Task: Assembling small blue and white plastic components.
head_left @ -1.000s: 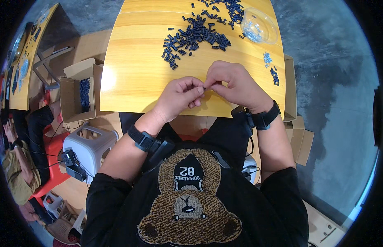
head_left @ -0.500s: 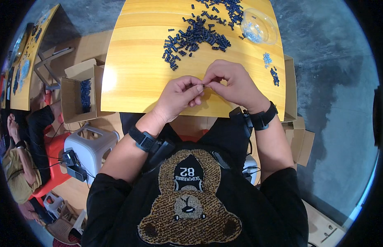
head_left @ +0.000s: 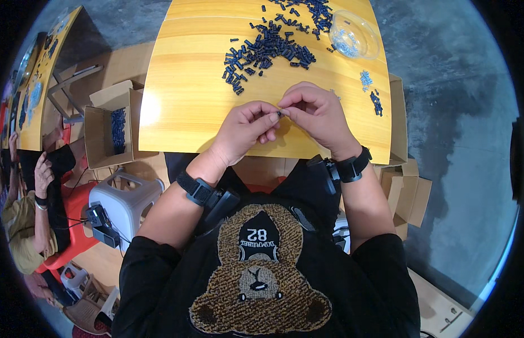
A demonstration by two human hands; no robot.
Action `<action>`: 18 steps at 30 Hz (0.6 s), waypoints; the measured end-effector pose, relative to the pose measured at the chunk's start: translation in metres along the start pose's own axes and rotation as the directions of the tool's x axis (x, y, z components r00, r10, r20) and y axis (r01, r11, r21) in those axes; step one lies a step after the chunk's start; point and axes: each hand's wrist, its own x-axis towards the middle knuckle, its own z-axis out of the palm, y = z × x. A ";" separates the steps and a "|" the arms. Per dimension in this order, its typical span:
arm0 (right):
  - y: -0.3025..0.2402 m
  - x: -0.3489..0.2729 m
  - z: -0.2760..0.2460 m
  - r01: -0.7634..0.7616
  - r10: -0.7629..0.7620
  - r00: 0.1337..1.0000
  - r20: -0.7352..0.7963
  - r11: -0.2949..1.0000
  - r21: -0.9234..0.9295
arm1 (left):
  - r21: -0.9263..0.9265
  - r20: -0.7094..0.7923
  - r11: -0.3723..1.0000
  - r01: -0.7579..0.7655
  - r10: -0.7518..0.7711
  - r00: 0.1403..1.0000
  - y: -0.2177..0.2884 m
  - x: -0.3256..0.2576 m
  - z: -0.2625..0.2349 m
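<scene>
Over the near part of the yellow wooden table (head_left: 189,107), my left hand (head_left: 245,130) pinches a small black piece (head_left: 279,114) between thumb and forefinger, its other fingers curled. My right hand (head_left: 321,119) meets it from the right, thumb and forefinger closed at the same piece. Whether the right fingertips hold something of their own is too small to tell. Beyond both hands lies a loose heap of small black parts (head_left: 270,48). To the right are a little pile of clear bits (head_left: 365,80) and a short row of black parts (head_left: 376,103).
A round clear tub (head_left: 358,36) with small clear bits stands at the far right. Left of the table, an open cardboard box (head_left: 101,135) holds dark parts, near a grey stool (head_left: 124,197). Another person (head_left: 39,208) sits at a second table (head_left: 39,107).
My right hand has turned and drawn slightly back, and the black piece shows more between the fingertips. My left hand has barely moved. The other person's hand at the left has moved.
</scene>
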 end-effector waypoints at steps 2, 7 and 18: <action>-0.002 0.000 0.000 0.032 -0.031 0.999 0.012 0.996 -0.088 | -0.003 -0.003 1.000 0.007 -0.007 1.000 -0.001 0.000 -0.001; -0.014 0.002 0.002 0.072 -0.058 0.996 0.061 0.963 -0.259 | 0.006 -0.019 1.000 0.002 -0.002 1.000 -0.001 -0.002 0.000; -0.003 -0.004 0.011 0.105 -0.131 0.988 -0.085 0.961 -0.255 | -0.009 -0.031 1.000 -0.023 0.022 0.999 -0.002 -0.002 0.000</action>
